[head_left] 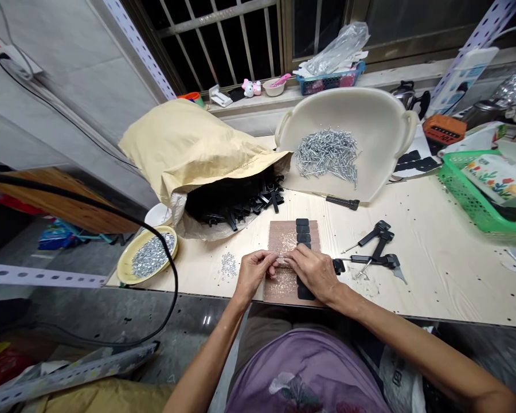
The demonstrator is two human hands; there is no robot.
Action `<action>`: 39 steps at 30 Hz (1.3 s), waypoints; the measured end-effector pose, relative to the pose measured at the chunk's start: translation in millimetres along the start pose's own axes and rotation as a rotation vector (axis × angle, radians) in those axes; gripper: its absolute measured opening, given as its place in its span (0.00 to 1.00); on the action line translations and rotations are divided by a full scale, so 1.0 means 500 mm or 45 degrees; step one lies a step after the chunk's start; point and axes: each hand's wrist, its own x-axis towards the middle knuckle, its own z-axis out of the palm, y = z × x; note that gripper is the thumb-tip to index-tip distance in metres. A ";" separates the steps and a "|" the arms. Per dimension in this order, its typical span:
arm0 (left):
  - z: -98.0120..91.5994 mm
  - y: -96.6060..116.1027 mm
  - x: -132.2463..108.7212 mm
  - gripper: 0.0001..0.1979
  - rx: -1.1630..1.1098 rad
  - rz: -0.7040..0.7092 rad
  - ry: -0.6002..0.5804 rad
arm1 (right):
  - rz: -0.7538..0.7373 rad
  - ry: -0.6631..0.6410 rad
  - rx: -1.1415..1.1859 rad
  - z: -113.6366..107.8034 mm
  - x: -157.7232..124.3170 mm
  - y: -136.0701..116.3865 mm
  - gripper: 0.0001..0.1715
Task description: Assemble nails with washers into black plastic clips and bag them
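My left hand (256,273) and my right hand (313,272) meet fingertip to fingertip over a brown board (282,232). Both are closed in a pinch around a small silvery metal piece (281,259), too small to name and partly hidden by the fingers. Black rectangular pads (303,229) run in a column down the board, and my right hand covers some of them. A rounded black end (339,266) shows beside my right hand; what it belongs to is hidden. Left of the board lies a small heap of tiny silvery parts (228,265).
Black plastic pieces with metal rods (379,244) lie to the right. A yellow bowl (124,269) holds small metal parts. Black pieces spill from a paper sack (198,143). Long screws or pins (329,154) fill part of a white basin (380,126). A green basket (468,198) stands far right.
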 end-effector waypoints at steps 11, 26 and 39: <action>0.003 0.004 0.011 0.17 -0.047 -0.224 -0.037 | -0.145 0.009 -0.158 0.008 0.000 0.015 0.11; -0.009 0.000 0.028 0.18 0.120 -0.140 -0.163 | -0.005 -0.151 0.073 0.003 0.004 0.027 0.14; -0.028 0.002 0.027 0.16 0.133 -0.179 -0.275 | 0.055 -0.262 0.410 0.000 0.010 0.026 0.09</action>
